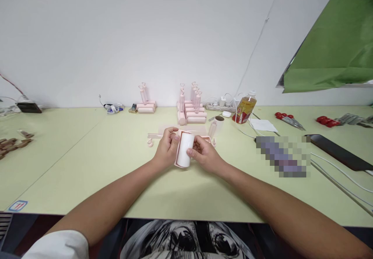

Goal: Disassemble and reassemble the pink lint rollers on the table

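Observation:
A white paper roll, like one for a lint roller, is held upright above the table with a pink case piece along its left side. My left hand closes on the pink piece from the left. My right hand grips the white roll from the right, thumb on its front and other fingers partly hidden behind. Just beyond lie a translucent pink sheet-like piece, a small clear pink tube and a small pink part. A roll with a dark core stands nearby.
Pink lint rollers with upright handles are grouped at the wall, with more to their left. Rightward are a power strip, a bottle, red-handled tools, a phone and cables. Brown pieces lie far left.

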Available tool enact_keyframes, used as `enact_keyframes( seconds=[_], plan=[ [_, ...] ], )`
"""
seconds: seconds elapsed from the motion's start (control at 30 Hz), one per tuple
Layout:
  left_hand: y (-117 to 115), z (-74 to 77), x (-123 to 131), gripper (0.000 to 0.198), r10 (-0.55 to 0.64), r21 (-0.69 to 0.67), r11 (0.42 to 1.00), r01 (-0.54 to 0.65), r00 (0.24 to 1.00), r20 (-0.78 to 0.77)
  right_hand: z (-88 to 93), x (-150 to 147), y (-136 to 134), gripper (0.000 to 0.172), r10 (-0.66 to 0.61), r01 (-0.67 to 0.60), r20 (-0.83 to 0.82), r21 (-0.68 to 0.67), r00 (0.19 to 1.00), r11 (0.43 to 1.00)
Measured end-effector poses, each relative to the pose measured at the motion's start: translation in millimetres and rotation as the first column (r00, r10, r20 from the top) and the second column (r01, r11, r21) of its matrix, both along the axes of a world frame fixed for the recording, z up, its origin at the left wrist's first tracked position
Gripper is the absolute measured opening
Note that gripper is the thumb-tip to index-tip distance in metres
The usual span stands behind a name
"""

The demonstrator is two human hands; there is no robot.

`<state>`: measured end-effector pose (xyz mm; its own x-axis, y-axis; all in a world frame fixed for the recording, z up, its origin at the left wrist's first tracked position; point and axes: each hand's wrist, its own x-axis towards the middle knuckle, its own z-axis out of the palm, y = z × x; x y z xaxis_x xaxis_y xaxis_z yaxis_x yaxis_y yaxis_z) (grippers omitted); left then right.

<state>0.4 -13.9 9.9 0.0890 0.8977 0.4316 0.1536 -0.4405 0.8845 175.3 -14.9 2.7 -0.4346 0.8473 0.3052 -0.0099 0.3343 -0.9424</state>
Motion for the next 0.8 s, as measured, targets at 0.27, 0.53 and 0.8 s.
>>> enact_keyframes(
  seconds=[0.27,0.53,0.8],
  plan=[
    [-2.6,4.0,-4.4,0.042,0.112,0.183,0.981,-0.062,0.954,-0.278,16.2,-9.4,-16.2,0.059,0.064,-0.129,-0.268,-0.234,0.961,0.964],
    [-9.4,7.4,4.4,0.044,0.135,0.189,0.98,-0.056,0.888,-0.44,16.2,-12.3,-11.9,0.051,0.075,-0.199,-0.35,-0.333,0.934,0.922],
    [34.1,23.1,-47.7,0.042,0.509,0.176,0.86,-0.478,0.784,-0.356,45.9,9.3,-42.4,0.052,0.143,-0.272,-0.42,-0.265,0.896,0.925]
  ],
)
